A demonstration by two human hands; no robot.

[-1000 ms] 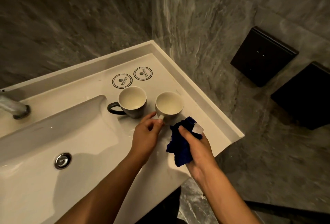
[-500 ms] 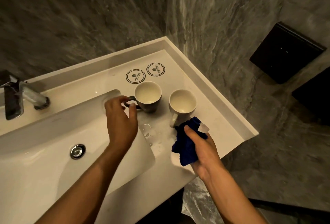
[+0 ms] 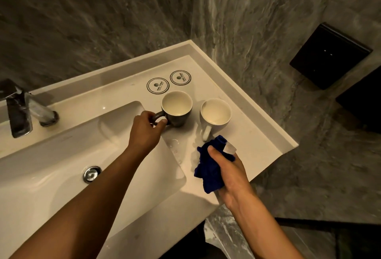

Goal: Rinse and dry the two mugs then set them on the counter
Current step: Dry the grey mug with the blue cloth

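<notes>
My left hand (image 3: 145, 131) is closed around the handle of the dark mug (image 3: 176, 108), thumb and fingers pinched on the loop, and the mug stands upright on the tabletop (image 3: 253, 133) just right of the sink basin (image 3: 61, 155). The white mug (image 3: 215, 114) stands upright beside it, to its right, a small gap between the two, with its handle turned toward me. My right hand (image 3: 231, 172) is clenched on a bunched blue cloth (image 3: 210, 168), held just in front of the white mug's handle; I cannot tell whether cloth and handle touch. A pale tag sticks out of the cloth near my fingertips. Both mugs are pale inside. A few water drops lie on the tabletop between my hands. Behind the mugs lie two round printed coasters (image 3: 158, 85), side by side. The faucet (image 3: 24, 110) stands at the far left, and the drain plug (image 3: 92, 174) sits low in the basin.
</notes>
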